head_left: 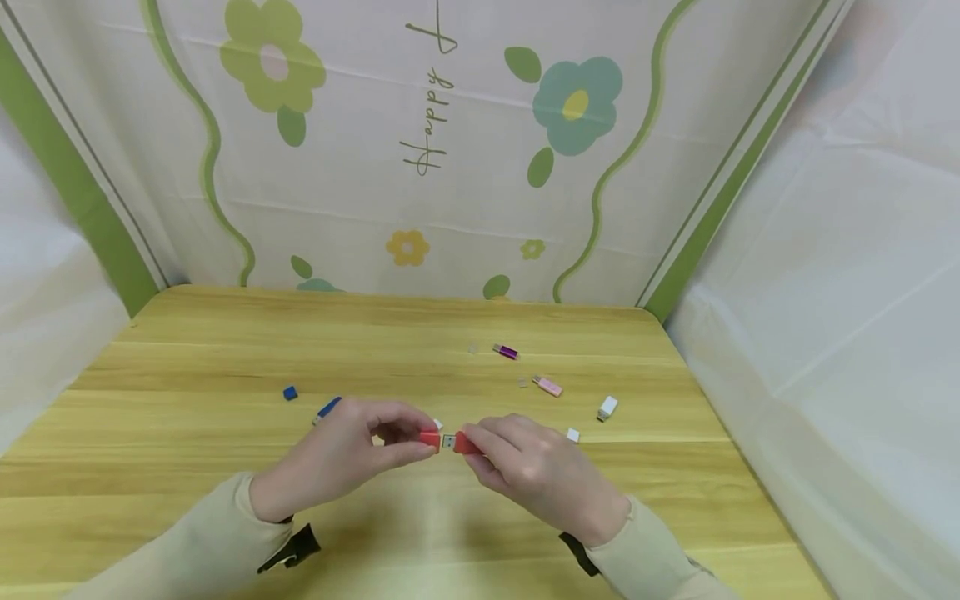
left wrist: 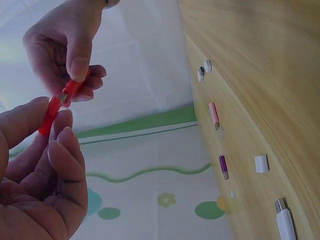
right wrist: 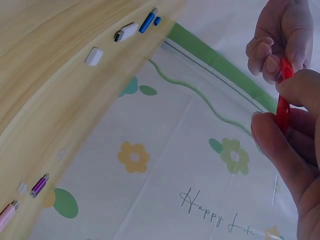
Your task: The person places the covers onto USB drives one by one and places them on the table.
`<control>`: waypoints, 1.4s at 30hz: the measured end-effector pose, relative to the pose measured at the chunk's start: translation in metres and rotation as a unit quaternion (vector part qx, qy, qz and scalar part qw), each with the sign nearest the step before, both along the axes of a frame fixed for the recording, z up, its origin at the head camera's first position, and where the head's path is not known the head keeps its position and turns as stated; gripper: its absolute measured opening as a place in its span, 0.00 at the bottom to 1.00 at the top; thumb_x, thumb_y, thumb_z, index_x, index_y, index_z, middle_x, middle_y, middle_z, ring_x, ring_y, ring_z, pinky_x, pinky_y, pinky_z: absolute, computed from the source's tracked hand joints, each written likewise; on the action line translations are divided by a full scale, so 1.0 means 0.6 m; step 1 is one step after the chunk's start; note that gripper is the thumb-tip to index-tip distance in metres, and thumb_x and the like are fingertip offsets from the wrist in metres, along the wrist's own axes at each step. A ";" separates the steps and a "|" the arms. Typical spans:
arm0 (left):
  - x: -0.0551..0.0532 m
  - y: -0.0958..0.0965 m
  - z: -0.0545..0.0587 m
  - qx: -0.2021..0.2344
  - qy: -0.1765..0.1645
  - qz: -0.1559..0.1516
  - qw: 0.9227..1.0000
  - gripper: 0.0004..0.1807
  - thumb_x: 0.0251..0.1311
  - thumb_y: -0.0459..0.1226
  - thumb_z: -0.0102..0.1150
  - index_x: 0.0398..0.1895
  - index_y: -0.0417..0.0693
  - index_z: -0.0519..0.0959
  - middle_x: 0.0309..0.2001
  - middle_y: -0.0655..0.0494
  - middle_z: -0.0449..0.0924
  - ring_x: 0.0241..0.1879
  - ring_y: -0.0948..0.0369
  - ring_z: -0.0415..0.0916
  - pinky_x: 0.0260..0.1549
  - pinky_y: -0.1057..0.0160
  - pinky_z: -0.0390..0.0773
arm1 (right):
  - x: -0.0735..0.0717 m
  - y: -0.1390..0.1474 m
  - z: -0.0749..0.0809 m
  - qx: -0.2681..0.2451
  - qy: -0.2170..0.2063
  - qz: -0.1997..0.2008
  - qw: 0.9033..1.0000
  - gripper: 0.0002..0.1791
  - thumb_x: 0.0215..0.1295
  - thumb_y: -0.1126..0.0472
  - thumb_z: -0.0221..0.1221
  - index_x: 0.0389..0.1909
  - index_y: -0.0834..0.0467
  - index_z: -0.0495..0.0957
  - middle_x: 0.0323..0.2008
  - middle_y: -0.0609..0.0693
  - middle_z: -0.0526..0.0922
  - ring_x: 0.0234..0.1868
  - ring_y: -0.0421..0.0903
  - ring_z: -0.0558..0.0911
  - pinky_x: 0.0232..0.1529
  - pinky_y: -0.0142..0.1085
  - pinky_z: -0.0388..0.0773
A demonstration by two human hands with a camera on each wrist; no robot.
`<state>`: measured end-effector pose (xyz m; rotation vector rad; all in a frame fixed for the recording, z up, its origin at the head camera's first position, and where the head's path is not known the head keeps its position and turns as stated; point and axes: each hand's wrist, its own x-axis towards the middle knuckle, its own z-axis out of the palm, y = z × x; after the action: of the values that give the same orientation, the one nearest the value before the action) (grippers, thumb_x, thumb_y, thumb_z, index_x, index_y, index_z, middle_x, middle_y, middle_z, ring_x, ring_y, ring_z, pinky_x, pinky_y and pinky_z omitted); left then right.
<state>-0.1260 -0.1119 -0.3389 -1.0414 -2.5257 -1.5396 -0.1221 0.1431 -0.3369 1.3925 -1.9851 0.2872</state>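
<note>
My left hand pinches a red cap between thumb and fingertips. Facing it, my right hand grips a red USB stick by its body. The stick's metal plug points at the cap, with a small gap between the two in the head view. Both are held above the table, and the left wrist view shows the metal plug between the red parts. In the right wrist view the fingers cover much of the red stick.
On the wooden table lie a blue stick, blue cap, purple stick, pink stick, white stick and white cap. Small clear caps lie near the pink and purple sticks. Another white stick lies beyond my hands.
</note>
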 end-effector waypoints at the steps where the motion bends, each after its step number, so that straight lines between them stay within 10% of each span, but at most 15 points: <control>1: 0.000 0.000 0.001 0.000 0.002 -0.001 1.000 0.07 0.60 0.43 0.68 0.40 0.56 0.86 0.32 0.69 0.83 0.30 0.66 0.79 0.30 0.65 0.80 | 0.000 -0.001 0.000 -0.001 0.003 0.001 1.000 0.08 0.66 0.65 0.59 0.42 0.65 0.81 0.36 0.49 0.84 0.35 0.41 0.83 0.42 0.27 0.80; 42: 0.009 0.004 -0.002 0.009 0.094 -0.005 0.996 0.09 0.58 0.37 0.70 0.43 0.49 0.86 0.32 0.68 0.84 0.29 0.71 0.78 0.28 0.68 0.80 | 0.008 -0.027 0.006 -0.019 0.042 0.007 0.999 0.09 0.71 0.64 0.54 0.43 0.65 0.81 0.34 0.48 0.81 0.32 0.40 0.79 0.40 0.26 0.79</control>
<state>-0.1205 -0.1094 -0.3400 -1.1391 -2.3801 -1.3920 -0.1171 0.1270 -0.3332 1.3735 -1.8931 0.2676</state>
